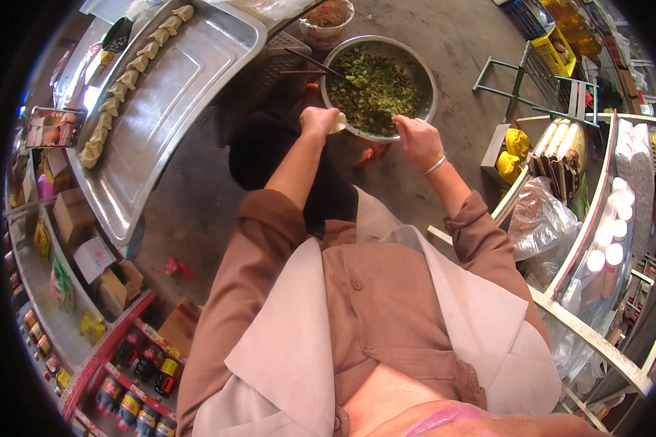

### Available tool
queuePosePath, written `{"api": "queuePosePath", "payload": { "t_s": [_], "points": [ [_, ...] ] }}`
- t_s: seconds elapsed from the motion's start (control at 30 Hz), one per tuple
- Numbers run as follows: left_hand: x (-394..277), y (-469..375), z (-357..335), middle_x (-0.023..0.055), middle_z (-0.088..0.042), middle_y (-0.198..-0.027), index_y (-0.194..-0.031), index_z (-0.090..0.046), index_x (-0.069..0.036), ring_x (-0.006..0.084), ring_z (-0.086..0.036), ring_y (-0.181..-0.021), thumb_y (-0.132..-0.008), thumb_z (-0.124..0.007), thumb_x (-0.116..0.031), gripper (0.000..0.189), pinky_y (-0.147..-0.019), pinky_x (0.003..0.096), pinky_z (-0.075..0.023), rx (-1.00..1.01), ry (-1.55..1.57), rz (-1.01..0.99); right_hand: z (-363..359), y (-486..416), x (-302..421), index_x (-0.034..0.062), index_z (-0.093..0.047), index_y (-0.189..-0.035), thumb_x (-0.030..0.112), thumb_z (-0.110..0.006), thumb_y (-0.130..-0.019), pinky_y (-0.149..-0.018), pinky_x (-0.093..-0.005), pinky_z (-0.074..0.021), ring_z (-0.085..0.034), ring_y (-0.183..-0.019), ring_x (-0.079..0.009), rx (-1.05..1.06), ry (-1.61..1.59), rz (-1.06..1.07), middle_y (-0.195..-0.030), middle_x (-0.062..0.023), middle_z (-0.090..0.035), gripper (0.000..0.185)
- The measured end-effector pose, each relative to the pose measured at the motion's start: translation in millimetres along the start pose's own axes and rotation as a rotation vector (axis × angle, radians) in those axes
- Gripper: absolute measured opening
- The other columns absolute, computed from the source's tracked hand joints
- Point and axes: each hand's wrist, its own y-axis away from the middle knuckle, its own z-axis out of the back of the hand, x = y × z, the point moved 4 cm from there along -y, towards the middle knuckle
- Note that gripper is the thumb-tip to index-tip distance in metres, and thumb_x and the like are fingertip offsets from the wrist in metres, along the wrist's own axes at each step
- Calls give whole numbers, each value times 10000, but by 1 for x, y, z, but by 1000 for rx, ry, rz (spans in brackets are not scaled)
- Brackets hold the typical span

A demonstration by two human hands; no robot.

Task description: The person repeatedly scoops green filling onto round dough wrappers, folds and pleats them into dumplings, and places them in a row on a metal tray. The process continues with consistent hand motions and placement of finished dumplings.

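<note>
My left hand (319, 122) grips a small pale dough wrapper (338, 123) beside the left rim of a round metal bowl (434, 90). Chopped green filling (380, 87) lies in the bowl, with dark chopsticks (311, 60) leaning in from the left. Over the bowl's lower right rim is my right hand (419, 141), its fingertips pinched together; whether something small is between them cannot be told. On the left, a large metal tray (169, 87) holds a row of folded dumplings (119, 90) along its far edge.
A tub of reddish food (328, 33) stands beyond the bowl. A green metal folding stool (519, 82) is at the upper right. White-framed shelving (585, 328) with packaged goods runs along the right. At lower left are store shelves, bottles (131, 409) and a cardboard box (180, 328).
</note>
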Motion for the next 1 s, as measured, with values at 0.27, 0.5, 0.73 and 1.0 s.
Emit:
{"api": "queuePosePath", "payload": {
  "t_s": [0.27, 0.5, 0.73, 1.0],
  "points": [
    [20, -20, -16, 150, -714, -856, -822, -735, 8, 224, -688, -770, -660, -762, -208, 271, -762, 327, -531, 75, 154, 35, -23, 14, 20, 81, -614, -1050, 115, -597, -791, -661, -343, -532, -634, -807, -229, 142, 192, 101, -925, -67, -663, 262],
    [27, -26, -27, 154, -713, -843, -818, -730, 18, 220, -691, -773, -655, -761, -204, 278, -753, 324, -531, 130, 199, 73, -16, -8, 43, 129, -635, -1046, 139, -618, -786, -728, -358, -527, -612, -879, -246, 311, 210, -3, -921, -58, -639, 261],
    [12, -18, -24, 161, -712, -854, -816, -727, 6, 234, -695, -805, -665, -767, -242, 293, -769, 328, -526, 144, -96, -150, -70, -134, 15, 112, -645, -983, 191, -678, -784, -749, -407, -517, -627, -892, -304, 119, -9, -105, -936, -98, -638, 217],
    [12, -22, -19, 156, -710, -844, -818, -718, 22, 238, -692, -809, -659, -766, -258, 326, -760, 334, -523, 85, 53, -42, -142, -175, 4, 108, -680, -872, 173, -590, -814, -744, -399, -535, -658, -871, -294, 194, 185, -289, -898, -128, -645, 126]
  ]
}}
